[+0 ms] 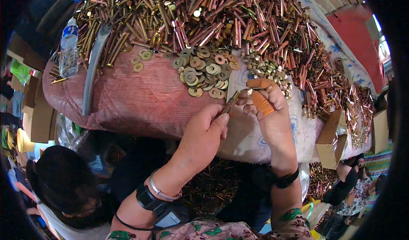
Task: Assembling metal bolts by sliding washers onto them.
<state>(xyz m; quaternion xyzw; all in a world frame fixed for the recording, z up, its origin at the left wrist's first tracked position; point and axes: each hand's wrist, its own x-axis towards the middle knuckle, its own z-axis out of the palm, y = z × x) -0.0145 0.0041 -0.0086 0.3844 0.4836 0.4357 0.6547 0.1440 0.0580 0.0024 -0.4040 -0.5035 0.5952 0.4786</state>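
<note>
My left hand (202, 131) is closed round a short threaded bolt (231, 102), whose end points up and to the right. Orange finger covers sit on the thumb and forefinger of my right hand (274, 123). These two fingers pinch a small shiny nut (249, 92) just beside the bolt's tip; whether the two touch I cannot tell. Right behind the hands lies a heap of flat round washers (208, 69). A pile of small metal nuts (270, 69) lies behind my right hand, partly hidden by it.
Long heaps of metal tubes and bolts (204, 14) cover the back and right of the cloth-covered table (119, 97). At the left are a plastic bottle (69, 48) and a grey strip (95, 69). A cardboard box (331, 140) stands right. Another person (64, 184) is at lower left.
</note>
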